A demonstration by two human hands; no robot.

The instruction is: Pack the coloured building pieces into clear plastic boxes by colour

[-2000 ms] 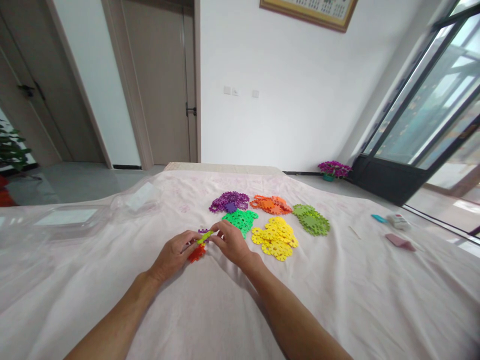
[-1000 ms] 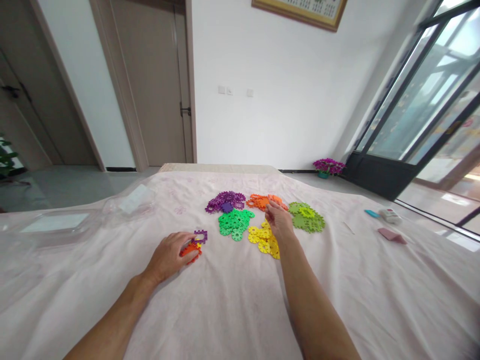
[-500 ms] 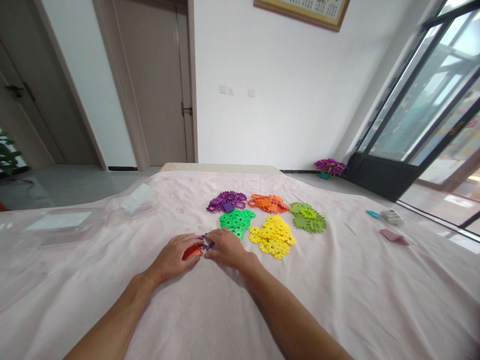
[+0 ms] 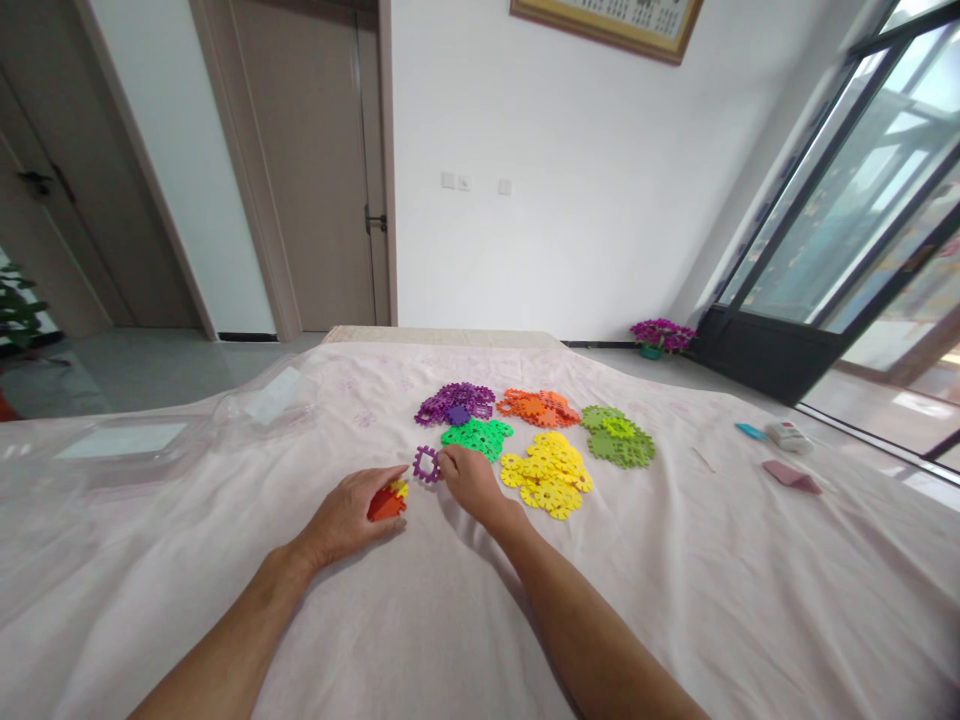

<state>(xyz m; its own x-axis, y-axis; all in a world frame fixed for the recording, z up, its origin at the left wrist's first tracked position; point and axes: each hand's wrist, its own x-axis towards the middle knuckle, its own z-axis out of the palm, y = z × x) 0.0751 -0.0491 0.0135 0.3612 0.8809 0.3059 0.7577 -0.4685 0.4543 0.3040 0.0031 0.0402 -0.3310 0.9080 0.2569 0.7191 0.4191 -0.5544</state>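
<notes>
My right hand (image 4: 469,478) pinches a purple toothed ring (image 4: 427,465) by its right edge, holding it just above the cloth in front of the green pile. My left hand (image 4: 358,510) curves round a few orange toothed pieces (image 4: 386,503) with a bit of yellow piece (image 4: 401,489) showing at the top; how many it holds is hidden. Beyond the hands lie piles of flat plastic connecting pieces: purple (image 4: 457,400), green (image 4: 478,436), orange (image 4: 538,406), yellow (image 4: 549,475) and olive green (image 4: 619,440).
A pink-white cloth (image 4: 720,600) covers the table. Clear plastic boxes (image 4: 135,440) stand at the left. On the right lie a blue item (image 4: 750,431), a white box (image 4: 789,436) and a folded pink piece (image 4: 791,476).
My right hand has drawn the purple ring away from my left hand, a little up and to the right. Yellow now shows beside the orange in my left hand, which stays put.
</notes>
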